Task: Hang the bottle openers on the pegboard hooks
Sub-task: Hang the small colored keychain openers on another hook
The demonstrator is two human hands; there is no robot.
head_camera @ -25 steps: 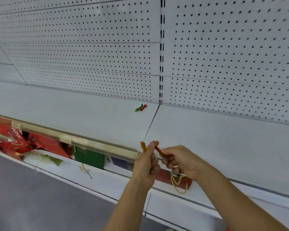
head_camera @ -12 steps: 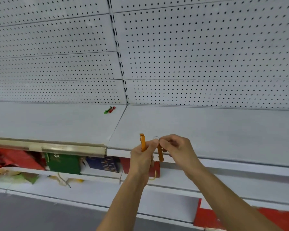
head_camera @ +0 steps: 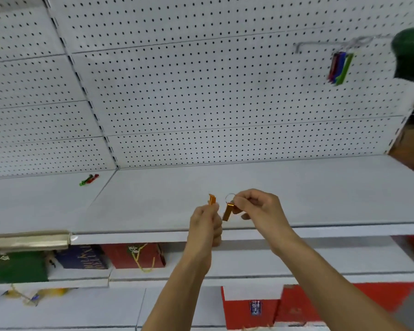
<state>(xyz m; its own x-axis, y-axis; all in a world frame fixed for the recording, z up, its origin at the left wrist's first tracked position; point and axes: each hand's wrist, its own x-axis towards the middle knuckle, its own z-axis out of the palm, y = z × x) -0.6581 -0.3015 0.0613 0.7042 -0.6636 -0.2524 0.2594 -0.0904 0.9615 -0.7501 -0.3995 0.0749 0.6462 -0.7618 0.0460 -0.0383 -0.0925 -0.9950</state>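
1. While the left hand (head_camera: 207, 222) grips one orange bottle opener (head_camera: 211, 199) upright, the right hand (head_camera: 258, 206) pinches the ring of a second orange opener (head_camera: 227, 212), just apart.
2. Both hang above the white shelf (head_camera: 296, 194); more openers (head_camera: 339, 68) hang on a pegboard hook (head_camera: 320, 44).

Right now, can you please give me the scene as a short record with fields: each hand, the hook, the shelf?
left hand: grips one orange opener, top sticking out
right hand: pinches the key ring of a second orange opener, which hangs below
hook: upper right of pegboard, several coloured openers hanging on it
shelf: green and red openers lying far left
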